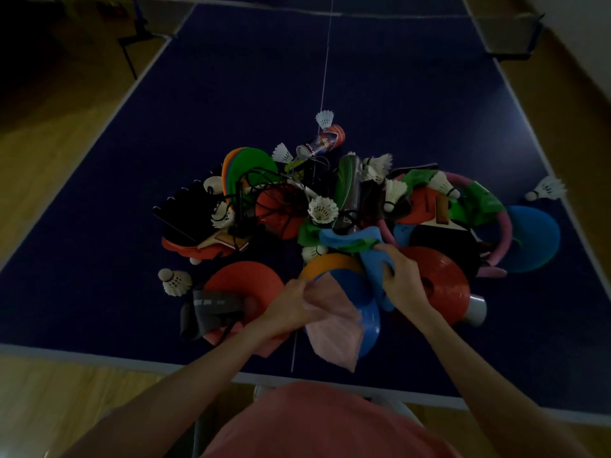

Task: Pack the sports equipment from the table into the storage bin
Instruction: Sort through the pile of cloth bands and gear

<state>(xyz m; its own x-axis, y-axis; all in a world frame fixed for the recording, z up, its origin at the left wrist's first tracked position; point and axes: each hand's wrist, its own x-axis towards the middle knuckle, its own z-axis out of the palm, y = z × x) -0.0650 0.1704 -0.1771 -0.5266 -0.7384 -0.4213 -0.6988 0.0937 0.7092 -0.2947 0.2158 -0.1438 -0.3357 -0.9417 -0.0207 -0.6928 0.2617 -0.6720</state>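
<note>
Here, on the dark blue table (380, 77), the sports gear lies in one tangled heap. At its left edge a loose shuttlecock (174, 281) rests beside a red disc cone (243, 279) with a grey strap (211, 307) draped over it. The left hand (294, 307) is closed, pinching a pink cloth (334, 328) that hangs over a blue cone (367, 312) near the table's front edge. Just right of it, the right hand (401, 280) is curled shut around a blue cloth (372, 262) (part of it trails back into the pile). Further right sit another red cone (444, 282), a pink ring (504, 226) and a blue disc (535, 236). No bin is visible.
</note>
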